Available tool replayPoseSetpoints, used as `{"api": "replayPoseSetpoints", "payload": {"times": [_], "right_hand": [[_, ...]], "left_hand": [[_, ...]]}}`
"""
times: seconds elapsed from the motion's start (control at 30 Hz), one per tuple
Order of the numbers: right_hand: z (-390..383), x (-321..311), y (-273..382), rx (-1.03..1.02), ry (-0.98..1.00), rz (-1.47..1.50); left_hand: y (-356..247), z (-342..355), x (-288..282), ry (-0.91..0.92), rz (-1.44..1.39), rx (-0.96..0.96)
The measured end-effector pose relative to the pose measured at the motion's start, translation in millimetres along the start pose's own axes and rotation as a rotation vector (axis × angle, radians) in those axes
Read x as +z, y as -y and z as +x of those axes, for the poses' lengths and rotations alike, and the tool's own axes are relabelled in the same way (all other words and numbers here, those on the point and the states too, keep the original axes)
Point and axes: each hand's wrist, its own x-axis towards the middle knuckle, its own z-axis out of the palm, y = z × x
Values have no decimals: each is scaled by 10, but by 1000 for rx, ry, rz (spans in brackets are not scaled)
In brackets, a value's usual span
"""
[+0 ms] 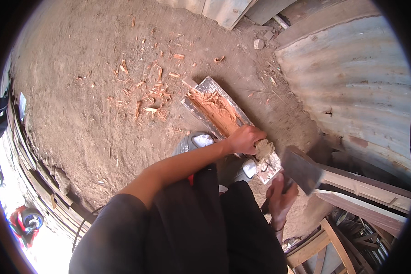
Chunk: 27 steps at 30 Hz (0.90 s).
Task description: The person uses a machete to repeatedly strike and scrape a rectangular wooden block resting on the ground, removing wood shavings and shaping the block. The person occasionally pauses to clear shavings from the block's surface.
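Note:
My left hand (246,139) is closed on a hollowed wooden beam (210,81) with worn white paint outside and fresh reddish wood inside. Splintered shavings (212,99) lie in its hollow. Close beside that hand, a rough brown lump (265,149) sits at the beam's near, white-flaked end (270,168). My right hand (282,196) grips a cleaver-like chopping tool (304,172), its broad grey blade a little blurred and apart from the wood, to the right of that end. The inner side of my left fist is hidden.
Wood chips (153,102) are scattered over the dirt floor (91,55). My shoes (194,141) are close to the beam. Corrugated metal sheeting (351,77) stands at the right, with long boards (365,187) and a wooden frame (310,249) below it. A red wheeled vehicle (26,223) shows lower left.

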Motion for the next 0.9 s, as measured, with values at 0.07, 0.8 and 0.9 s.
{"api": "replayPoseSetpoints", "payload": {"times": [0.07, 0.8, 0.9], "right_hand": [[61, 60, -383, -292, -41, -133], [212, -202, 66, 63, 2, 244], [220, -214, -26, 203, 27, 261]], "left_hand": [[-23, 108, -6, -1, -10, 27], [-70, 343, -167, -154, -109, -155], [30, 459, -179, -153, -101, -124]]}}
